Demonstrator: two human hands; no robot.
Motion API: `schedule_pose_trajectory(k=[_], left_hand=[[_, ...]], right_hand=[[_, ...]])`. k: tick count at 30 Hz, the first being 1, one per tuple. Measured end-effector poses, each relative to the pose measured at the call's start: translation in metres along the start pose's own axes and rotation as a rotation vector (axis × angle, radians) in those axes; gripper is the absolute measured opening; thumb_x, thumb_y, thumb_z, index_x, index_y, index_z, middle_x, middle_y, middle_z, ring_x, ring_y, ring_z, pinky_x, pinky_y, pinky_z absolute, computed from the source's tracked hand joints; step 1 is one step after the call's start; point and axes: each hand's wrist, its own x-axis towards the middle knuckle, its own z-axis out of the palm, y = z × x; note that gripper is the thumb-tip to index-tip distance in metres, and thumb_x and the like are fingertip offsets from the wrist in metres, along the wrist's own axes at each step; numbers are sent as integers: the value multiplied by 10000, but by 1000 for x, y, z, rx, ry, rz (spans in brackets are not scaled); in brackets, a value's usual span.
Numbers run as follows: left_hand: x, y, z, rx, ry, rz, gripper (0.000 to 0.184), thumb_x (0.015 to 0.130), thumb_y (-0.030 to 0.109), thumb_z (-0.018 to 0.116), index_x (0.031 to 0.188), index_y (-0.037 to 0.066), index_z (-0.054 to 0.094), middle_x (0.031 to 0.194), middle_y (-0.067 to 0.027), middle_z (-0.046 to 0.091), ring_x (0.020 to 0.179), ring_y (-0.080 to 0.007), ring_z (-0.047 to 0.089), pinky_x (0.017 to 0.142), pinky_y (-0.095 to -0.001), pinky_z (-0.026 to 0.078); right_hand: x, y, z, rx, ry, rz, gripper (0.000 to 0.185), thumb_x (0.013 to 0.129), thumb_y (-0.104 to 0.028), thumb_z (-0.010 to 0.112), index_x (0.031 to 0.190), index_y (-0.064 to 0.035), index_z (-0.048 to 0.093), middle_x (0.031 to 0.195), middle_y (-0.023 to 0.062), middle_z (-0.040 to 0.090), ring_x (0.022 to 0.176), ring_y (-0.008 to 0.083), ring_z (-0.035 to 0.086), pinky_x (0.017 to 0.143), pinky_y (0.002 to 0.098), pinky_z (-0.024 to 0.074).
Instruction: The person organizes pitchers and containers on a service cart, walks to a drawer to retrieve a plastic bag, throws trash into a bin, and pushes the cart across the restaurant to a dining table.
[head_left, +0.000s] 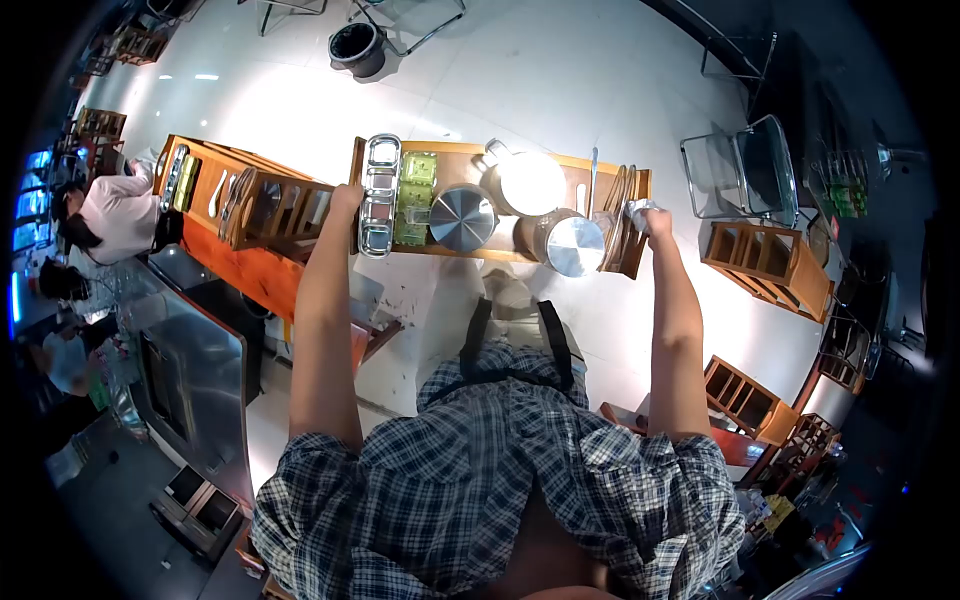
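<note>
In front of me is a long wooden tray (460, 150) with raised ends. My left hand (346, 200) is closed around its left end. At the right end, my right hand (655, 222) is closed on a crumpled white cloth (638, 212) against the wood. Within the tray sit a metal compartment holder (380, 195), a green box (416, 195), and round lidded containers, one with a shiny steel lid (463, 218) and another with a silver lid (575, 246). A brightly lit round lid (531, 183) is washed out. Thin upright plates (615, 200) stand at the right.
A similar loaded wooden tray (225, 200) stands on an orange surface (240, 262) to the left, near a person in pale clothes (118, 212). A black bin (358, 48) is on the floor ahead. On the right are a metal-framed chair (740, 170) and wooden racks (765, 262).
</note>
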Motion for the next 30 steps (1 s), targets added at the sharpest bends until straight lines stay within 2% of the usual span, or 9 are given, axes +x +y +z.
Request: schedule_pose_trajectory(k=[5,9,13,15,18,21,23,25,30], left_hand=[[0,-20,-1,-44,-86,3,620,752,440,601,984,-135,580,937,-256,619,884,-338,607,723,-385,461],[-4,-19,2,10,-99,40,432,707,268,555,889,-120,614,847,-274,626,842,-368,624,728,-390,479],[16,-14,16,-52,-101,34,419,706,275,555,865,-107,623,802,-256,631,783,-364,629,698,-386,483],[44,-22,32,-74,-154,63,410,712,275,550,868,-96,629,798,-247,633,772,-356,631,694,-388,483],[24,-8,25,-40,-197,9,390,745,230,556,927,-111,605,825,-187,629,756,-273,612,664,-371,458],[17,14,19,81,-192,27,423,767,278,553,942,-103,608,852,-197,633,803,-281,620,681,-369,461],[-6,26,18,159,-70,75,422,750,301,536,903,-81,629,826,-235,640,809,-350,631,716,-392,480],[11,27,18,86,-163,15,419,753,299,542,904,-82,629,842,-238,639,828,-353,630,721,-393,480],[2,31,25,152,-101,17,404,740,297,548,889,-69,635,832,-232,640,818,-352,632,729,-393,483]], right_hand=[[-14,5,8,-22,-58,23,275,713,-102,578,903,96,597,829,140,627,703,205,608,603,333,476],[-20,18,11,-9,-20,79,273,717,-86,580,924,89,601,847,139,627,707,206,608,600,322,476],[-12,22,10,-22,4,81,287,727,-79,585,962,85,592,867,135,624,725,204,611,610,320,480],[-4,35,6,38,-8,77,312,719,-87,597,973,93,584,863,136,624,734,204,610,614,322,478],[-20,51,3,-17,20,145,313,716,-97,601,965,92,588,861,136,625,732,203,609,614,321,476],[-23,58,7,-4,73,180,286,690,-80,607,919,92,608,851,138,634,730,209,611,629,334,475],[-7,79,-2,48,58,137,325,688,-94,610,947,101,604,862,143,637,747,212,617,647,335,480],[-24,60,-2,32,41,187,317,697,-92,584,953,92,615,869,134,643,757,209,621,658,325,481],[-17,74,-7,26,42,145,295,717,-79,579,977,50,628,882,117,649,768,197,619,675,317,480]])
